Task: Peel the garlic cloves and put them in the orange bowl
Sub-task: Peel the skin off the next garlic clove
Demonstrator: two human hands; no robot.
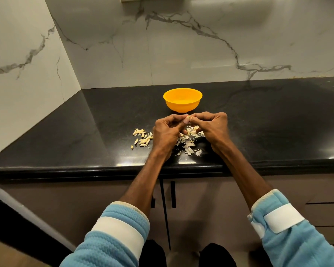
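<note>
An orange bowl (pixel 182 100) stands on the black countertop (pixel 85 135), just beyond my hands. My left hand (pixel 167 132) and my right hand (pixel 212 126) meet over the counter, and both pinch one small garlic clove (pixel 189 118) between their fingertips. A heap of small unpeeled cloves (pixel 143 138) lies to the left of my left hand. Loose white garlic skins (pixel 189 142) lie scattered under and between my hands. What the bowl holds is hard to make out.
A marble-patterned wall (pixel 181 45) rises behind the counter and along its left side, forming a corner. The counter's front edge (pixel 104 169) runs below my wrists, with cabinet doors and dark handles (pixel 173 193) underneath.
</note>
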